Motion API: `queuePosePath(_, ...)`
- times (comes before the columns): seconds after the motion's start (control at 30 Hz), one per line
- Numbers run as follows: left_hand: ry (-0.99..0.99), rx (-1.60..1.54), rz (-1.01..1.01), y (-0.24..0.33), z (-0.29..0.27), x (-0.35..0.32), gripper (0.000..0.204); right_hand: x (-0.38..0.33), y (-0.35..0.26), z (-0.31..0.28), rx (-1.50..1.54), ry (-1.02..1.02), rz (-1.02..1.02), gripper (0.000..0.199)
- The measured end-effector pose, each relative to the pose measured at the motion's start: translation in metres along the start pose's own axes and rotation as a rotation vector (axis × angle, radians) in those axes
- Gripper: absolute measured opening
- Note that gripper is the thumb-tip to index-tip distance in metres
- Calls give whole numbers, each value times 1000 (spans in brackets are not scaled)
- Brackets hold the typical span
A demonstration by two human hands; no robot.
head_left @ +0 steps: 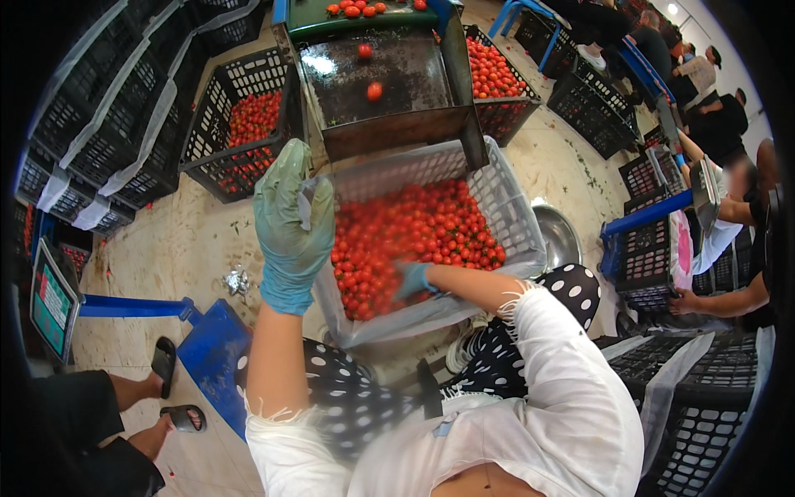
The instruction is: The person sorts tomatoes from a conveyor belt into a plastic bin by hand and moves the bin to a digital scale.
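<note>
Gloved hands working a crate of small red tomatoes

The left hand (291, 222) in a blue-green glove is gripping the clear liner at the near-left rim of the pale plastic crate (515, 217); the right hand (411, 279) is resting among the cherry tomatoes (414, 232), its grasp hidden (cannot tell); the crate is looking roughly half full, with more rolling down the dark metal chute (389, 83) beyond.

The pale, stained floor (195, 236) carried black crates (236, 137) of tomatoes. A steel bowl (559, 236) and crumpled foil (238, 280) lay there too.
</note>
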State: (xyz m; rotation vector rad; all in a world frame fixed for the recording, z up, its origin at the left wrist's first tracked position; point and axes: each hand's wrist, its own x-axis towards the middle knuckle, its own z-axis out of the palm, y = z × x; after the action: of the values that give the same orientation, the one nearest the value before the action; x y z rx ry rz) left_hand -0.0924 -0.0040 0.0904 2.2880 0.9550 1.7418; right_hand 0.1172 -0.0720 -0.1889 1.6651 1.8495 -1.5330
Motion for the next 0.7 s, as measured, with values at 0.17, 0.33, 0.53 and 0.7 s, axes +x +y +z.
queuePosePath(0.17,25,-131,-99,1,-5,-4,46,-59,-106,-19,290,-272,-70,94)
queuePosePath(0.33,5,-24,-11,-7,-2,1,45,-55,-43,-34,-21,-34,-324,60)
queuePosePath(0.53,33,-63,-44,-11,4,-4,44,-125,-5,-108,276,296,-67,18)
queuePosePath(0.7,-19,-22,-4,-9,15,-4,43,-151,-10,-143,359,437,-137,12)
